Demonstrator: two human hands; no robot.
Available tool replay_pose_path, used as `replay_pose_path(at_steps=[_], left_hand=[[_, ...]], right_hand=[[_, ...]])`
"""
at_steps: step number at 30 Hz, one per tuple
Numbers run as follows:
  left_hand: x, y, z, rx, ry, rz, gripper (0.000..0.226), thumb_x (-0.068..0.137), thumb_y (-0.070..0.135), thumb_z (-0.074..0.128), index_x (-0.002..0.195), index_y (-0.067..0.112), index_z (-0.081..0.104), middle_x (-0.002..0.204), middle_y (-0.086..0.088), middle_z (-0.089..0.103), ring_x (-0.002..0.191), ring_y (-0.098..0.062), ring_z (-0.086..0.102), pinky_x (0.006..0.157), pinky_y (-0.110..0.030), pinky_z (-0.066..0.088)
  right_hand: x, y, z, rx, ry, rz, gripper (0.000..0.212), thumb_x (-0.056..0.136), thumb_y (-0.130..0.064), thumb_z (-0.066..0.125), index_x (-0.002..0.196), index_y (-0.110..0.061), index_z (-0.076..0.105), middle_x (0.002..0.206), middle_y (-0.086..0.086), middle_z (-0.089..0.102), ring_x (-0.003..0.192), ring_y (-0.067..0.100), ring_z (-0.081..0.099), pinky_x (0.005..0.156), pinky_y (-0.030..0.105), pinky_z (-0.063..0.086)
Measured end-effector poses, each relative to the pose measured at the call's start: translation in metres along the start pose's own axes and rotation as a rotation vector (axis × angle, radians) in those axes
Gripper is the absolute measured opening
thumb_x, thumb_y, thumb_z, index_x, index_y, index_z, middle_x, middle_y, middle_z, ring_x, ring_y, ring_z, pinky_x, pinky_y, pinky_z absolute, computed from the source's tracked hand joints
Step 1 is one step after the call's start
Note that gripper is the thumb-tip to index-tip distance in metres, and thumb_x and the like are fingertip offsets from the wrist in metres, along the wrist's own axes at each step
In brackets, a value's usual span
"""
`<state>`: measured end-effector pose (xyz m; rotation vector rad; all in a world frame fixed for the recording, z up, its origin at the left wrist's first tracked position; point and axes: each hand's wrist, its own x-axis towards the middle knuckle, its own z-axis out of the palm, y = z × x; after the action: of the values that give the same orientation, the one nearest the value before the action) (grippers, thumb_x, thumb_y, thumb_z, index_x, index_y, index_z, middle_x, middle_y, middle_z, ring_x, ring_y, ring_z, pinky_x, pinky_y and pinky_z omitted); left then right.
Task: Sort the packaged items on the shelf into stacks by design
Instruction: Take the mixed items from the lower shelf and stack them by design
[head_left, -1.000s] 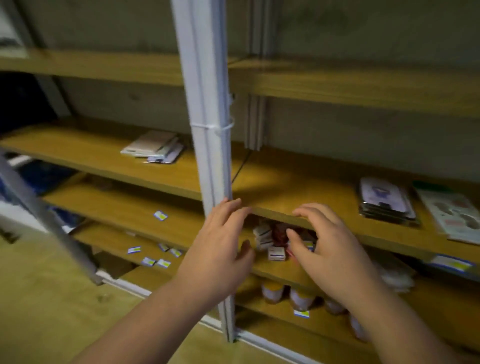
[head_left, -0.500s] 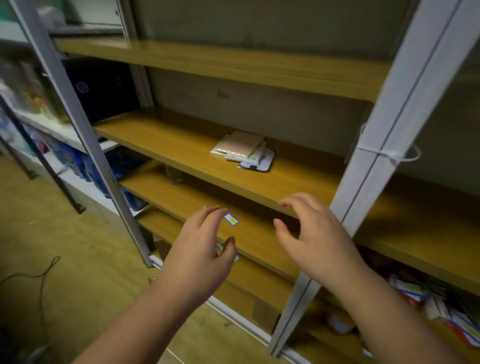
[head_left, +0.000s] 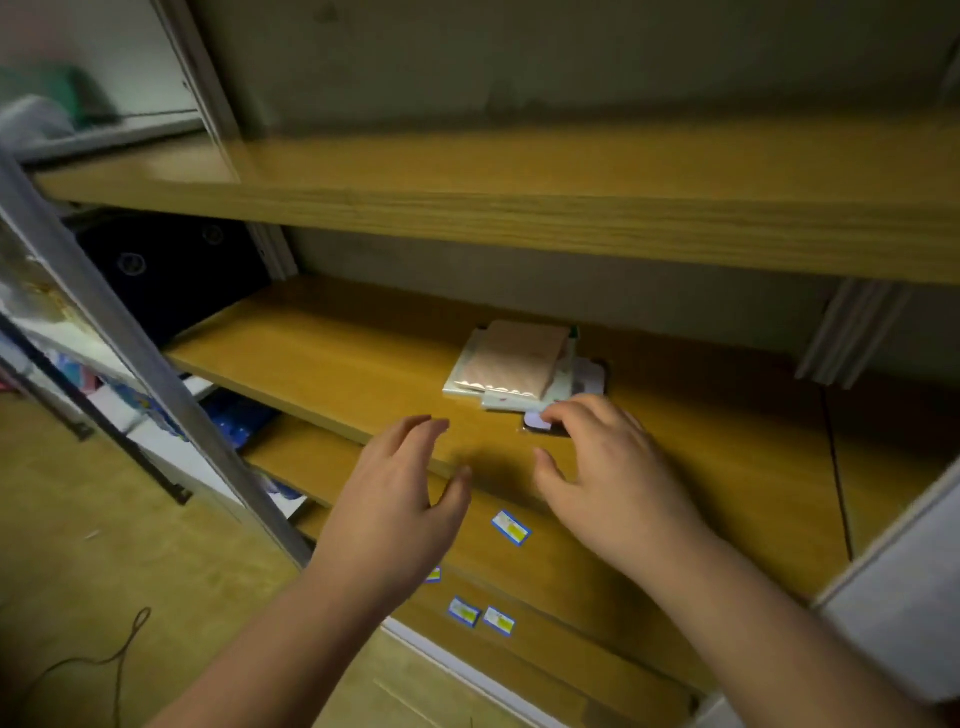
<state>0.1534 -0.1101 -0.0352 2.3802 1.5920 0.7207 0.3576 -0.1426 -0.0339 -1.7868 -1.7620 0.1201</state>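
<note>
1. Two hands: the left hand (head_left: 395, 499) and the right hand (head_left: 613, 478), lower middle of the frame.
2. One pile of packaged items (head_left: 514, 366), centre; how many lie in it cannot be told.
3. Four small blue-edged labels (head_left: 511, 528) on the shelf edges, lower centre.
4. Three wooden shelves (head_left: 322, 364) plainly in view.

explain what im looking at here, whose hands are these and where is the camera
The camera sits on a person's head, looking forward and down, so the two bare arms are the wearer's own. In front is a wooden shelf holding a small pile of flat packaged items, to be sorted by design. The right hand reaches to the pile's near edge, fingertips at a pale packet; whether it grips is unclear. The left hand hovers open, holding nothing. Small price labels are stuck on the lower shelf edges.
</note>
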Motion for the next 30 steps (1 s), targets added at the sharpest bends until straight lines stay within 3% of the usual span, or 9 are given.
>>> replay_pose_path(at_steps=[3,6,11,15,18,22,25,27,30], left_hand=[[0.027,-0.008,0.010,-0.063,-0.066,-0.058,0.062,0.092,0.061,0.050,0.147,0.037,0.036,0.157,0.010,0.032,0.124,-0.019,0.054,0.098,-0.032,0.048],[0.065,-0.014,0.023,-0.075,-0.119,-0.076,0.068,0.088,0.067,0.050,0.148,0.040,0.033,0.163,0.003,0.022,0.137,-0.026,0.044,0.102,-0.039,0.046],[0.152,-0.013,0.046,0.096,-0.246,-0.103,0.086,0.083,0.078,0.044,0.149,0.023,0.039,0.148,-0.021,0.043,0.135,-0.039,0.042,0.107,-0.041,0.036],[0.201,-0.009,0.063,0.301,-0.418,0.036,0.102,0.080,0.085,0.030,0.154,0.015,0.027,0.147,-0.020,0.049,0.131,-0.039,0.047,0.105,-0.042,0.037],[0.219,-0.023,0.071,0.299,-0.481,0.095,0.113,0.072,0.091,0.033,0.158,0.021,0.013,0.155,-0.018,0.042,0.136,-0.040,0.044,0.107,-0.045,0.039],[0.234,-0.044,0.070,0.203,-0.494,0.170,0.093,0.078,0.084,0.046,0.150,0.027,0.036,0.149,-0.012,0.051,0.126,-0.037,0.055,0.098,-0.040,0.049],[0.244,-0.054,0.066,0.049,-0.574,0.152,0.091,0.080,0.072,0.061,0.151,0.021,0.037,0.149,-0.009,0.053,0.126,-0.035,0.057,0.098,-0.036,0.048],[0.245,-0.065,0.063,-0.185,-0.545,0.090,0.083,0.079,0.059,0.073,0.146,0.019,0.046,0.144,-0.011,0.057,0.123,-0.034,0.058,0.097,-0.035,0.048],[0.243,-0.090,0.055,-0.596,-0.432,-0.070,0.069,0.075,0.038,0.085,0.134,0.014,0.058,0.124,-0.013,0.068,0.106,-0.033,0.066,0.083,-0.034,0.052]], right_hand=[[0.012,0.004,0.004,-0.004,0.000,0.056,0.036,0.091,-0.039,0.057,0.125,-0.026,0.058,0.124,-0.008,0.054,0.115,0.012,0.048,0.094,0.028,0.042],[0.020,0.009,0.008,-0.033,0.003,0.125,0.037,0.090,-0.036,0.059,0.125,-0.025,0.060,0.125,-0.006,0.056,0.116,0.015,0.050,0.095,0.029,0.041],[0.029,0.009,0.014,-0.112,0.067,0.244,0.037,0.089,-0.037,0.059,0.124,-0.024,0.061,0.124,-0.006,0.058,0.114,0.015,0.051,0.095,0.034,0.044],[0.033,-0.002,0.026,-0.170,0.108,0.321,0.038,0.088,-0.040,0.058,0.124,-0.025,0.061,0.121,-0.009,0.058,0.112,0.011,0.050,0.092,0.025,0.040],[0.041,-0.012,0.038,-0.189,0.114,0.374,0.046,0.086,-0.049,0.046,0.126,-0.028,0.058,0.122,-0.013,0.055,0.112,0.005,0.045,0.091,0.022,0.036],[0.047,-0.020,0.052,-0.199,0.159,0.458,0.048,0.086,-0.052,0.044,0.130,-0.034,0.053,0.127,-0.017,0.051,0.112,-0.002,0.038,0.090,0.022,0.037],[0.048,-0.025,0.062,-0.225,0.171,0.519,0.043,0.090,-0.049,0.051,0.130,-0.037,0.049,0.128,-0.018,0.048,0.110,-0.005,0.033,0.087,0.022,0.036],[0.049,-0.026,0.063,-0.237,0.175,0.569,0.043,0.090,-0.048,0.054,0.131,-0.035,0.049,0.126,-0.015,0.049,0.110,0.000,0.038,0.087,0.024,0.040],[0.057,-0.027,0.062,-0.251,0.196,0.649,0.039,0.090,-0.050,0.056,0.124,-0.030,0.054,0.115,-0.009,0.054,0.105,0.010,0.049,0.084,0.032,0.048]])
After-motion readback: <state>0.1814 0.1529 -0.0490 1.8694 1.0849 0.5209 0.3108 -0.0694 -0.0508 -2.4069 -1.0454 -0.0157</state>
